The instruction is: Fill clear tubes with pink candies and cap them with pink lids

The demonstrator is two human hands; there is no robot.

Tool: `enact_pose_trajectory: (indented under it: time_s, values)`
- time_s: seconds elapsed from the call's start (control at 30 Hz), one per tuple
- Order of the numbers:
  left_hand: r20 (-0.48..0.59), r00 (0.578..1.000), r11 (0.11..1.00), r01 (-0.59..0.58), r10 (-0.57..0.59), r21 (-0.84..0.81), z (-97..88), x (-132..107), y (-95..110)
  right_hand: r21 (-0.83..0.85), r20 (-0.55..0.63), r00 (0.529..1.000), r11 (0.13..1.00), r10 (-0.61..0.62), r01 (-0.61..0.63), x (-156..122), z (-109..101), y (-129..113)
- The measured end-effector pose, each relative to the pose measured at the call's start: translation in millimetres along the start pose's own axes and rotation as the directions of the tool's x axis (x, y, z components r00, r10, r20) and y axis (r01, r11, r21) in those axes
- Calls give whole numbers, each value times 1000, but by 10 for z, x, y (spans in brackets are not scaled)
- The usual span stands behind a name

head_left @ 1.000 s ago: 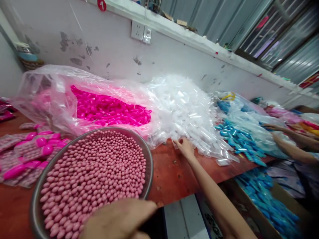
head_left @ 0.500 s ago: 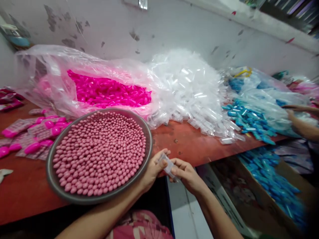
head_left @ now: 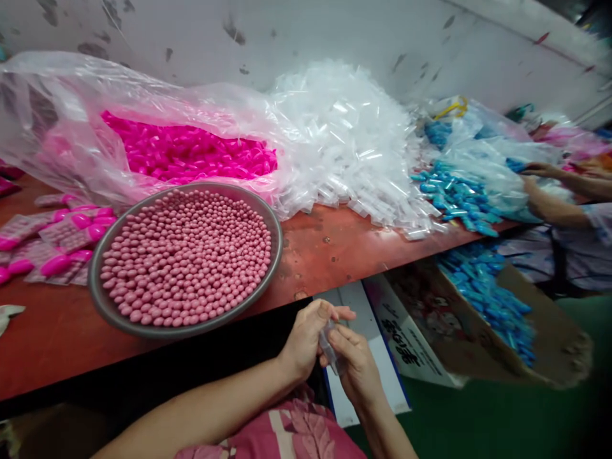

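Note:
A small clear plastic container [head_left: 329,349] is pinched between my two hands, just off the table's front edge. My left hand [head_left: 306,335] closes on its upper end, with the fingertips partly behind it. The fingers and thumb of my right hand [head_left: 354,358] grip it from the other side. Up and to the left, a grey round bowl [head_left: 275,271] stands on the table, full of pink candy-like balls [head_left: 191,255]. Behind the hands lies a big heap of similar clear containers [head_left: 354,140].
A plastic bag holds bright pink pieces [head_left: 191,150]. Filled packs with pink caps [head_left: 62,239] lie at the left of the red table [head_left: 315,245]. Blue pieces [head_left: 466,197] lie at right, with more in a cardboard box [head_left: 549,331] below. Another person's arms [head_left: 559,191] reach in.
Both hands have drawn back toward my body with the clear container, away from the bowl's rim. The view has shifted, showing more of the floor and the box at right.

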State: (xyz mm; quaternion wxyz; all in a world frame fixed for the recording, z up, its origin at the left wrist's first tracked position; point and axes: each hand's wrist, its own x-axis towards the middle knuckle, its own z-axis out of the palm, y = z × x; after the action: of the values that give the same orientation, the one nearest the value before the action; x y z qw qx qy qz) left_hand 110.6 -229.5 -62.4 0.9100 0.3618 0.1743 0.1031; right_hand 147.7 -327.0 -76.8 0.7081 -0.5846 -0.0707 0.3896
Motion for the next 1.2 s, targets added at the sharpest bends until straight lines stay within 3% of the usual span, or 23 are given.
enact_pose_trajectory:
  time_s: [0.2,0.3,0.4,0.47,0.53,0.6,0.67,0.73,0.8,0.87,1.03,1.1,1.2]
  values:
    - [111,985,991,132,-133,11,135,-188,-195,45,-136,991,999,-8,15,-383,-57,49]
    - [154,975,987,155,-161,51,183,-252,-131,21,-170,985,999,-35,39,-513,-89,91]
    - [85,996,998,-16,11,56,233,-267,128,-32,-210,978,999,-3,-4,-617,-186,207]
    - [-15,970,970,-240,241,47,255,-256,323,-32,-248,967,997,60,-70,-658,-260,282]
    - [27,949,947,-314,313,66,245,-234,430,11,-254,964,997,77,-77,-655,-301,298]
    - [95,956,944,-291,279,158,182,-194,412,82,-217,976,997,7,12,-598,-288,240]
    - [78,963,929,-270,258,254,70,-134,298,149,-169,983,984,-71,96,-495,-226,150]
    - [118,978,946,-199,174,256,-59,-67,154,179,-124,989,978,-86,108,-372,-138,82]
    - [194,980,966,-96,49,242,-163,-19,31,151,-126,988,983,-84,103,-257,-48,58]
    - [206,978,968,-38,-14,248,-215,-3,-44,54,-184,977,991,-108,120,-171,28,63]
    - [100,991,982,66,-84,175,-164,-57,-43,-247,-197,968,963,-156,105,-111,127,64]
    - [49,994,994,92,-95,65,-118,-68,12,-205,-177,976,975,-128,91,-137,128,92]
    - [-74,997,988,-6,-5,-151,-82,-35,110,-55,-158,986,998,-45,37,-215,64,204]
